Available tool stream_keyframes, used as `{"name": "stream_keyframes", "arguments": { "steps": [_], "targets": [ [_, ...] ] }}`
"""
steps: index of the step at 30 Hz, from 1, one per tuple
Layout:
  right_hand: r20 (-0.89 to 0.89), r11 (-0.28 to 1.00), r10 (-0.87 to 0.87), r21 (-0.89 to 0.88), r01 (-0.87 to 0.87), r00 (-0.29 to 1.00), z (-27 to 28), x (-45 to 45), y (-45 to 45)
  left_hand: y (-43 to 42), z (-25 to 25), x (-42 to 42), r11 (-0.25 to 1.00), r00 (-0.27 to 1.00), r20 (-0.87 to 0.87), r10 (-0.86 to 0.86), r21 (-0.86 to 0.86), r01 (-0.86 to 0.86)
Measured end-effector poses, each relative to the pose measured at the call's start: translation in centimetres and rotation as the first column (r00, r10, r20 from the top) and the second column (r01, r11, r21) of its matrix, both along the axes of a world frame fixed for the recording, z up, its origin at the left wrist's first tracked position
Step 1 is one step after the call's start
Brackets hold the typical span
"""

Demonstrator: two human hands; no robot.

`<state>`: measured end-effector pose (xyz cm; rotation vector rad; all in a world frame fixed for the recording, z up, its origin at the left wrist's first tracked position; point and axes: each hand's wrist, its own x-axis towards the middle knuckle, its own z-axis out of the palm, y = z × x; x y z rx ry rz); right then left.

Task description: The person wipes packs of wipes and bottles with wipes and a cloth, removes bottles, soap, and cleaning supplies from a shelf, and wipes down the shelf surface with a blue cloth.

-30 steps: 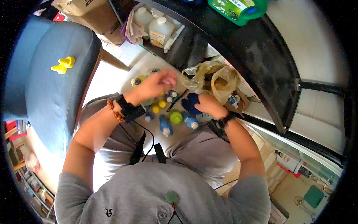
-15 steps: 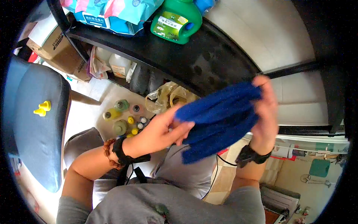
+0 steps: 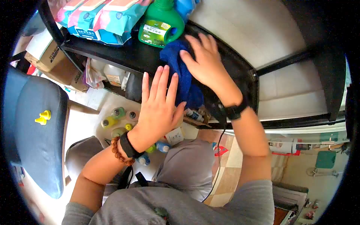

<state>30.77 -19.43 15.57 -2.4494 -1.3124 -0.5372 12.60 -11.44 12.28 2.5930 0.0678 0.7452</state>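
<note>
A dark blue cloth (image 3: 182,79) lies bunched on the black shelf (image 3: 123,59), with its lower part hanging toward the front edge. My right hand (image 3: 207,62) rests on the cloth's upper right side, fingers spread. Against its left edge, my left hand (image 3: 159,99) lies flat with fingers stretched out and palm down. Just behind the cloth stands a green detergent bottle (image 3: 165,18). Packs of wet wipes (image 3: 116,23) are stacked to the bottle's left.
Several small bottles (image 3: 111,121) stand on the floor below my left forearm. Two yellow caps (image 3: 43,117) sit on a dark chair (image 3: 37,150) at the left. A cardboard box (image 3: 56,62) and a white jug (image 3: 113,74) are beyond it. A cable hangs near my right forearm.
The cloth, held up between both hands before, has come down onto the shelf beside the green bottle. Both hands have moved up and left and their fingers have opened.
</note>
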Motion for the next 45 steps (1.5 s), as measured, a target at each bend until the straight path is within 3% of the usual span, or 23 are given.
{"name": "stream_keyframes", "arguments": {
  "steps": [1,2,3,5,8,11,13,17,21,23,24,27,28,29,30,32,33,35,36,39,41,43,45],
  "targets": [
    [-0.052,0.996,0.071,-0.05,-0.074,0.996,-0.3,0.7,0.9,-0.1,0.1,0.0,1.0,1.0,0.009,-0.01,0.009,0.01],
    [-0.421,0.968,0.053,-0.203,-0.151,0.905,-0.8,1.6,2.1,-0.3,0.3,0.1,1.0,0.999,0.025,-0.024,0.017,0.023],
    [-0.573,0.975,0.075,-0.13,-0.18,0.816,-3.6,2.3,2.8,-0.5,0.5,0.6,0.999,0.998,0.046,-0.04,0.024,0.039],
    [-0.282,0.959,0.043,-0.258,-0.118,0.958,-3.8,0.8,2.0,-0.6,0.2,1.2,0.997,0.996,0.059,-0.071,0.013,0.071],
    [-0.241,0.898,0.129,-0.384,-0.217,0.962,-2.5,1.1,0.2,-1.2,-0.4,2.0,0.992,0.992,0.045,-0.116,0.05,0.114],
    [-0.194,0.879,0.214,-0.388,-0.275,0.957,-2.4,1.6,-2.5,-2.5,-0.5,2.9,0.981,0.99,0.061,-0.13,0.156,0.119],
    [-0.226,0.912,0.214,-0.303,-0.277,0.95,-2.0,1.5,-4.7,-4.1,-0.8,3.7,0.971,0.99,0.055,-0.133,0.207,0.119],
    [-0.296,0.946,0.081,-0.279,-0.167,0.952,-0.9,1.1,-9.2,-7.5,-0.7,4.5,0.934,0.976,0.062,-0.208,0.309,0.18],
    [-0.006,0.878,-0.1,-0.471,0.085,0.995,-0.1,0.8,-13.8,-10.0,-0.5,5.3,0.901,0.951,0.073,-0.299,0.351,0.256],
    [-0.039,0.703,-0.351,-0.671,0.235,0.936,2.1,-0.2,-13.2,-10.1,-0.7,5.7,0.888,0.932,0.093,-0.35,0.349,0.299],
    [-0.025,0.586,-0.467,-0.758,0.288,0.884,3.3,-0.4,-12.9,-9.7,-0.9,5.9,0.908,0.918,0.135,-0.372,0.259,0.33],
    [-0.153,0.733,-0.518,-0.586,0.345,0.841,5.6,0.9,-10.4,-7.9,-0.1,5.3,0.917,0.909,0.149,-0.388,0.16,0.365],
    [-0.166,0.884,-0.359,-0.377,0.277,0.919,5.1,1.7,-9.7,-6.6,0.9,5.1,0.922,0.921,0.103,-0.374,0.143,0.359],
    [-0.162,0.946,-0.252,-0.247,0.209,0.954,4.1,2.8,-8.5,-5.3,1.1,5.1,0.95,0.944,0.125,-0.305,0.109,0.292],
    [-0.102,0.981,-0.161,-0.122,0.148,0.982,3.3,2.9,-6.5,-3.9,1.7,5.1,0.977,0.96,0.184,-0.211,0.055,0.204],
    [0.029,0.996,0.067,-0.056,-0.065,0.997,0.8,4.0,-3.2,-2.0,1.9,5.1,0.993,0.97,0.233,-0.067,0.108,0.043],
    [0.01,0.979,0.163,-0.126,-0.16,0.987,-0.9,5.0,-2.0,-1.4,2.3,5.1,0.993,0.973,0.229,-0.033,0.12,0.006],
    [-0.403,0.917,0.091,-0.322,-0.234,0.911,-4.5,5.7,0.3,-2.2,1.3,4.6,0.999,0.992,0.122,-0.044,0.018,0.043],
    [-0.393,0.899,0.053,-0.381,-0.215,0.918,-3.8,5.4,0.8,-2.4,0.9,4.5,0.998,0.997,0.064,-0.053,-0.036,0.055],
    [-0.357,0.851,0.044,-0.475,-0.222,0.933,-2.8,6.8,1.2,-2.3,0.6,5.0,0.997,0.999,0.011,-0.051,0.051,0.051],
    [-0.311,0.872,0.079,-0.439,-0.217,0.947,-2.7,7.8,1.2,-2.5,0.8,5.8,0.988,0.997,-0.004,-0.078,0.13,0.078],
    [-0.379,0.928,0.14,-0.273,-0.255,0.915,-3.1,9.1,2.2,-3.1,0.9,6.4,0.98,0.995,-0.014,-0.102,0.17,0.103],
    [-0.339,0.932,0.088,-0.303,-0.197,0.937,-3.7,9.8,2.3,-3.8,0.8,6.8,0.977,0.993,-0.019,-0.118,0.177,0.119]
  ]
}}
